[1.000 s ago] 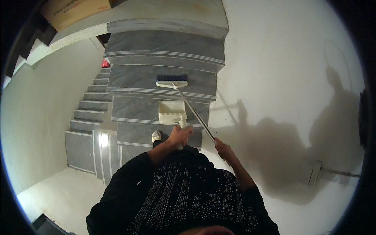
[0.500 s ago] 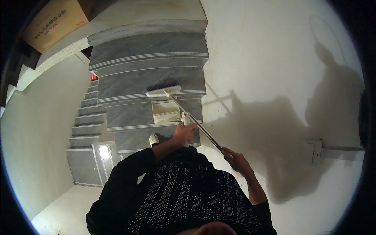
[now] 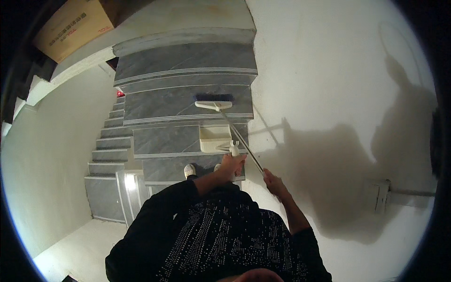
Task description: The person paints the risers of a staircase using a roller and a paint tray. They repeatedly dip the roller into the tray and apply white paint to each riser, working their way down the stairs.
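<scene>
My right hand point(image 3: 276, 184) is closed round the metal handle of a broom point(image 3: 213, 104). The broom's white head with dark bristles lies on a grey stair tread, its bristles toward the far side. Closed round the upright handle of a cream dustpan point(image 3: 215, 136) is my left hand point(image 3: 232, 167). The pan rests one step below the broom head, its open side facing the riser. From above I cannot make out anything inside the pan. Below it, my light-coloured shoes point(image 3: 189, 170) show on a lower tread.
Grey steps point(image 3: 164, 141) with pale striped edges rise ahead. A white wall point(image 3: 310, 70) carrying shadows borders them on the right. Another flight point(image 3: 110, 155) runs down on the left. A cardboard box point(image 3: 73, 30) sits at the upper left.
The broom head has shifted away from the step's edge, farther onto the tread, and is turned slightly. My right hand has moved up and forward. The dustpan stays on its step. A second shoe shows.
</scene>
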Available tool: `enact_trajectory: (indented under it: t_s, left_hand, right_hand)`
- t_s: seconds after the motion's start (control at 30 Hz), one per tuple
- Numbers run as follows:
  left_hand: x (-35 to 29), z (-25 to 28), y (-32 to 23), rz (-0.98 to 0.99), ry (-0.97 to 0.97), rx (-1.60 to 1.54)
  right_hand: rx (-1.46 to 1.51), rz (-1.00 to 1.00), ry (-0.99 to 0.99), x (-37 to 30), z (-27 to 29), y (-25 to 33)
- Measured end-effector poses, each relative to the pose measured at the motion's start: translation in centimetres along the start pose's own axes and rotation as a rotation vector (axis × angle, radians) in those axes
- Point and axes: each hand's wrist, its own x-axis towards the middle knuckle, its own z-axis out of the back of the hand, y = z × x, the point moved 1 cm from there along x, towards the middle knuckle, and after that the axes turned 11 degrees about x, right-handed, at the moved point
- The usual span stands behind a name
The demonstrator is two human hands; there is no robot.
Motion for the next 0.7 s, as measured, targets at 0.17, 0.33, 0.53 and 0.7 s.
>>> enact_trajectory:
  t_s: [0.17,0.33,0.53,0.7]
  left_hand:
    - [1.5,-0.7,0.2,-0.004,0.072,0.050]
    - [1.3,-1.9,-0.6,-0.048,0.046,0.040]
    - [1.7,-3.9,-1.8,-0.058,0.094,0.048]
    - [2.2,-5.2,-1.6,-0.036,0.032,0.107]
  right_hand:
    - [0.002,-0.144,0.005,-6.9,0.7,-1.8]
    - [0.274,-0.472,0.014,-13.3,6.1,5.4]
    - [-0.063,-0.003,-0.161,-8.7,6.2,3.0]
    - [-0.132,-0.039,-0.120,3.0,5.3,-2.9]
